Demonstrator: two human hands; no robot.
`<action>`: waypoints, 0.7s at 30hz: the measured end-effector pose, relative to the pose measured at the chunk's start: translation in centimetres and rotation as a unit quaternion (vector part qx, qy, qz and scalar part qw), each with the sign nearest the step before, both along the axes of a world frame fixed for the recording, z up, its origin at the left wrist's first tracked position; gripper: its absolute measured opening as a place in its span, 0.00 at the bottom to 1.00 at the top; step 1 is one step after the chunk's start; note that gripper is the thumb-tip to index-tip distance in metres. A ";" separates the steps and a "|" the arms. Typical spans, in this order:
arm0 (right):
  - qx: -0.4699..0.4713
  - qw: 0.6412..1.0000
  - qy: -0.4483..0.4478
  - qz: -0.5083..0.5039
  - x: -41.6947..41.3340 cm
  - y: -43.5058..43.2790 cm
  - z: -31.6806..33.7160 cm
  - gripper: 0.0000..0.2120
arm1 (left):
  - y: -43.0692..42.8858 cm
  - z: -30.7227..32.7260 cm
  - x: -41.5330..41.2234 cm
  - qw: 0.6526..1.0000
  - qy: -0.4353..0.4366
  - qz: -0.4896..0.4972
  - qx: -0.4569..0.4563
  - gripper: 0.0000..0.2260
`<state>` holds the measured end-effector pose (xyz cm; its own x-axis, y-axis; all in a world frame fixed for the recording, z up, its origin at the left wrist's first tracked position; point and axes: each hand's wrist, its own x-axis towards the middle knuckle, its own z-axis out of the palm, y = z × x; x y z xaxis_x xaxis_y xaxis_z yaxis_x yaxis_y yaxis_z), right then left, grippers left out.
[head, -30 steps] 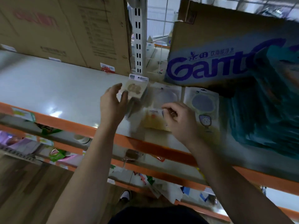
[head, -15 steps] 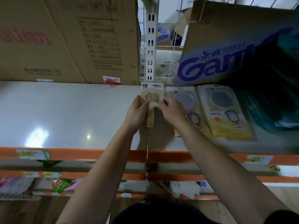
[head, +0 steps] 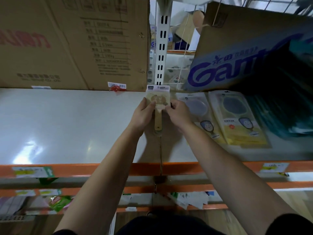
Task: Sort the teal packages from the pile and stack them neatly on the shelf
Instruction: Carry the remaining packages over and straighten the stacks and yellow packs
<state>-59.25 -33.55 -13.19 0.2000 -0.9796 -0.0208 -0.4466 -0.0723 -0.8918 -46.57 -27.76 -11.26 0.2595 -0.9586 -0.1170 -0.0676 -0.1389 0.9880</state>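
Both hands up at the shelf [head: 67, 124]: left hand [head: 143, 114] and right hand [head: 178, 114] pinched a beige pack [head: 158, 100] by its sides, fingers [head: 150, 105] curled on it. The teal packages [head: 279, 116] lay piled, blurred, far right on the shelf.

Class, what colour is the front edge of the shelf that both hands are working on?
The shelf's front edge is orange; head view.
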 end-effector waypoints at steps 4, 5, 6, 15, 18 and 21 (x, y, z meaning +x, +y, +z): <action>0.007 1.000 -0.022 0.016 -0.4 0.2 0.2 0.15 | 0.2 -0.2 0.5 1.000 0.018 -0.007 -0.009 0.11; 0.002 0.999 -0.024 0.022 -0.5 0.3 0.2 0.16 | 0.3 -0.3 0.7 1.000 0.018 -0.002 -0.012 0.09; -0.004 0.999 -0.024 0.028 -0.7 0.4 0.3 0.16 | 0.4 -0.5 1.0 1.000 0.016 0.002 -0.014 0.07; -0.035 0.998 0.035 0.050 -0.5 -0.1 0.3 0.17 | 0.3 -0.5 0.8 0.997 0.078 -0.019 -0.018 0.13; -0.033 0.998 0.019 0.056 -0.6 -0.1 0.5 0.18 | 0.3 -0.9 1.4 0.997 0.069 -0.027 -0.022 0.11; -0.048 0.997 0.030 0.061 -0.9 0.4 0.3 0.23 | 0.3 -1.5 2.4 0.997 -0.063 -0.046 -0.023 0.14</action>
<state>-60.19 -33.15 -12.88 0.3192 -0.9460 0.0563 -0.4816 -0.2131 -0.8501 -44.19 -27.48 -12.81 0.1810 -0.9825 -0.0449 -0.2028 -0.0820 0.9758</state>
